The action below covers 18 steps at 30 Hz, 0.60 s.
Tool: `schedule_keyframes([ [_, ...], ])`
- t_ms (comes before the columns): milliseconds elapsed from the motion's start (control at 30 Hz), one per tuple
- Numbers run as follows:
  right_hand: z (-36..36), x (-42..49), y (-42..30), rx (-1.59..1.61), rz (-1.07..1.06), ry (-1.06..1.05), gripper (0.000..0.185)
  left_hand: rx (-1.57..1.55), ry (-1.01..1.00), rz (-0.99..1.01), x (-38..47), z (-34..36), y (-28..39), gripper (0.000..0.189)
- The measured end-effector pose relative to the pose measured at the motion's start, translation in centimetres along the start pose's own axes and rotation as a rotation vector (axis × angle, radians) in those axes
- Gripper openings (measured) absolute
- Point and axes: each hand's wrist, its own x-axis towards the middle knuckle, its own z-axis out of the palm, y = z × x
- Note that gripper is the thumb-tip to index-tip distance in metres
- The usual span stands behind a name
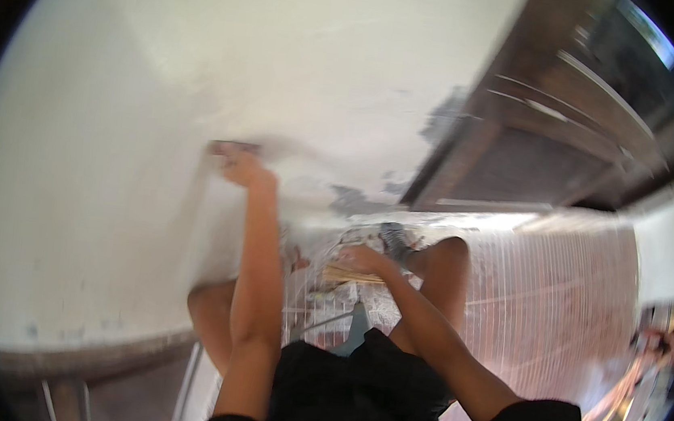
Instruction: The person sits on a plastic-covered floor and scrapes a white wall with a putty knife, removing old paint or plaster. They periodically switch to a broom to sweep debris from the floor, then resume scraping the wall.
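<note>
My left hand (243,165) is raised against a pale painted wall (138,130), its fingers closed on a thin, flat, dark reddish tool (234,148). Motion blur hides the tool's exact kind. Lower and to the right, between my knees, my right hand (363,258) holds a flat yellowish-brown piece (352,275), seemingly wood; its lower side and whatever lies on it cannot be told. Grey patches (353,201) mark the wall's lower part, above my right hand.
A dark wooden door or shutter (536,169) stands at the upper right. Reddish striped flooring (547,304) spreads to the right, with a blurred person (667,349) at the far edge. A grey seat-like object (356,331) is below me. Dark brown trim (92,354) edges the wall at lower left.
</note>
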Motion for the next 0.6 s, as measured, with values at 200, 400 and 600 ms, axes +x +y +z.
schedule_keyframes([
  [200,0.6,0.2,-0.5,-0.082,0.137,-0.078,0.046,0.227,-0.407,0.782,-5.2,9.1,7.8,0.035],
  [400,-2.8,-1.2,-3.3,0.057,0.256,0.005,0.045,0.307,-0.183,0.504,-3.9,-1.8,-1.3,0.033],
  [600,-2.7,-1.3,-3.7,0.061,0.251,0.048,0.045,0.201,-0.211,0.028,-2.2,-1.8,-0.5,0.032],
])
